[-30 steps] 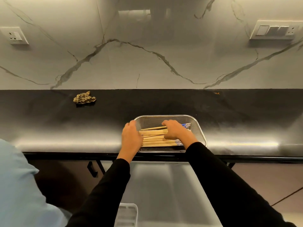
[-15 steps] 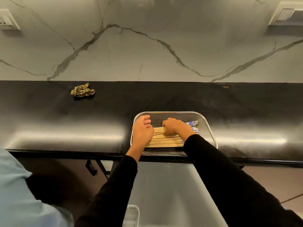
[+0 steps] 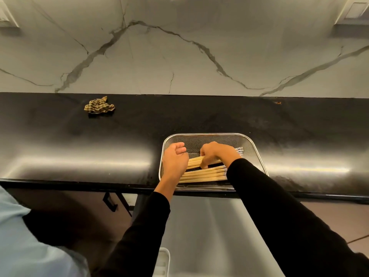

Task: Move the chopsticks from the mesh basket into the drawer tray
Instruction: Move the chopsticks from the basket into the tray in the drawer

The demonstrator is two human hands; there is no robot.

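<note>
From the head camera we see the mesh basket (image 3: 252,141) at the near edge of the black worktop (image 3: 60,148), at 5 o'clock from the checked cloth (image 3: 99,106). The bamboo chopsticks (image 3: 203,174) lie across it. Our right hand (image 3: 216,153) is curled around an upper bundle of them; our left hand (image 3: 174,159) is loosely curled at the basket's 9 o'clock rim, and we cannot tell whether it grips anything. The worktop lies bare to both sides. A white drawer tray (image 3: 162,260) corner shows at 6 o'clock.

No text, label, brand, number or sign can be read anywhere in view.
</note>
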